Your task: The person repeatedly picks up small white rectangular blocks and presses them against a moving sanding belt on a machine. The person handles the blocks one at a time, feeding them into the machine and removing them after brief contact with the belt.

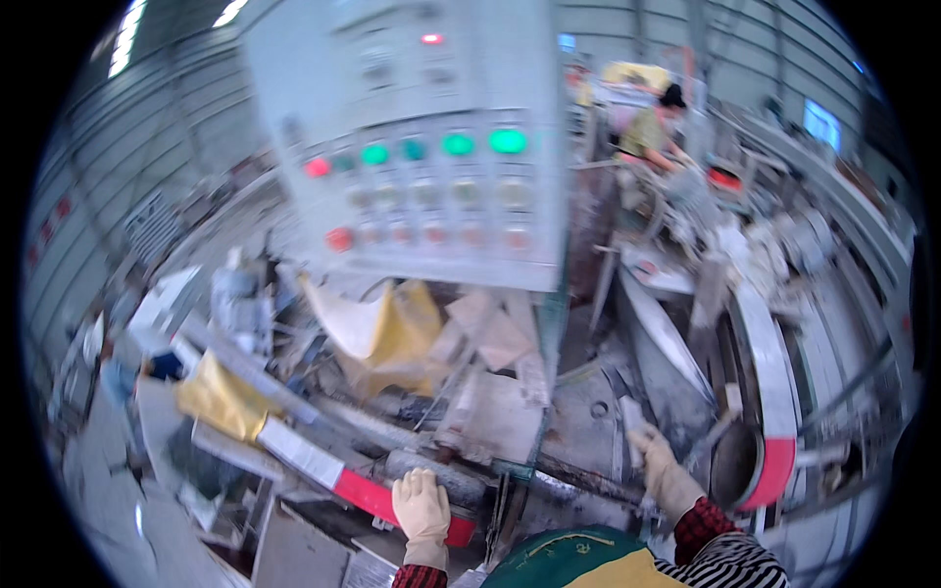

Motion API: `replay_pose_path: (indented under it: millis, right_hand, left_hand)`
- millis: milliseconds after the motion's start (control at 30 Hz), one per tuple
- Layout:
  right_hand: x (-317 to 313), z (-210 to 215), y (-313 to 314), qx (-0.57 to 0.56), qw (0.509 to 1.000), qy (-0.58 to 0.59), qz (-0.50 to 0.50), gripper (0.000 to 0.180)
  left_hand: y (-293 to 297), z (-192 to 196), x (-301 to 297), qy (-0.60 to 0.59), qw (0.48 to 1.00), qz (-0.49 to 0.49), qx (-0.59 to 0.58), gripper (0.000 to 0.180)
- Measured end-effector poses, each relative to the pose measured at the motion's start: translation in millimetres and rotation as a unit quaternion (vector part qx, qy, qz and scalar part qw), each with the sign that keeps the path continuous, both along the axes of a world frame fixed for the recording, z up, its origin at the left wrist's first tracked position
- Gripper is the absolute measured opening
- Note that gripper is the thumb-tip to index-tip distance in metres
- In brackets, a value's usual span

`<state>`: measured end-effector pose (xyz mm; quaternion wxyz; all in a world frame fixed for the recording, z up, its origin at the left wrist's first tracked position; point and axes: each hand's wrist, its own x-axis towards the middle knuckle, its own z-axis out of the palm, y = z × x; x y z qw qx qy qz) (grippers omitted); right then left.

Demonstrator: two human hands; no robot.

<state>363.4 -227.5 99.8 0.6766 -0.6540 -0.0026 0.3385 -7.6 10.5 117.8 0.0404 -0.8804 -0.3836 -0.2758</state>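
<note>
My left hand (421, 508), in a cream glove, lies across the red end of a red-and-white guard rail (304, 459). Its fingers bend over the far edge, beside a grey roller (436, 472). A similar glove covers my right hand (669, 477), which is closed around the lower end of a small pale strip (630, 421). That strip stands roughly upright above the grey machine bed; its material cannot be made out. Yellow-and-green cloth (573, 561) shows at the lower edge, between my forearms.
A grey control cabinet (421, 186) with lit green and red buttons rises ahead. Yellow sheeting (392, 328) hangs below it. On the right curves another red-and-white guard (774, 461). Farther back, a co-worker (647, 137) sits among machinery. Yellow cloth (225, 397) covers part of the left rail.
</note>
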Motion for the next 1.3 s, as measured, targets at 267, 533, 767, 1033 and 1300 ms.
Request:
replay_pose_path:
  millis: [267,533,767,1033,1300]
  right_hand:
    - [105,-67,-192,0.001,0.875,-0.176,-0.451,0.053]
    - [150,-59,-267,0.002,0.769,-0.122,-0.627,0.069]
    - [190,-103,-295,-0.152,0.781,-0.072,-0.602,0.073]
    - [194,-117,-303,-0.163,0.801,-0.101,-0.567,0.072]
    - [191,-77,-317,-0.327,0.860,-0.030,-0.390,0.069]
  left_hand:
    - [-25,-6,22,0.088,0.996,0.018,-0.024,0.040]
    - [-26,6,29,0.093,0.992,-0.088,0.016,0.030]
    - [15,-33,-19,0.147,0.976,0.132,0.093,0.037]
    - [27,-74,-36,0.187,0.952,0.178,0.165,0.038]
    - [21,-73,-31,0.183,0.959,0.199,0.085,0.043]
